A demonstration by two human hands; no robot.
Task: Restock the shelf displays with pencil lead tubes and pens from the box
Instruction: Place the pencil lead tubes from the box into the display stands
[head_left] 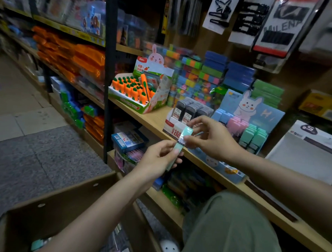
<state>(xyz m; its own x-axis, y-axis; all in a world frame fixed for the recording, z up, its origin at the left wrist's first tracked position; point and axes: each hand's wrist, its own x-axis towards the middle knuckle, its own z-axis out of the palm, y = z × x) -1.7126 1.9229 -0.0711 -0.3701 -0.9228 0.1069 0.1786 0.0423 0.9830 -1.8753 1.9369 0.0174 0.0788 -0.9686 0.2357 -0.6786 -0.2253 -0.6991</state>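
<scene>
Dim shop aisle, grey speckled floor on the left, wooden shelf running from far left to near right. At the shelf's front edge, a small white display tray with dark grey lead tubes standing in rows, red print on its front too blurred to read. Beside it, toward the near end, a blue display card with a white cartoon rabbit, holding pink, blue and mint cases. Farther along, a green and white carton of orange carrot-shaped pieces. Hanging above, a card reading "MILENA". Open brown cardboard box at lower left, small packets inside. Just in front of the shelf edge, a flat mint-green lead tube with a white label: left hand pinching its lower end, right hand pinching its upper end between thumb and curled fingers.
</scene>
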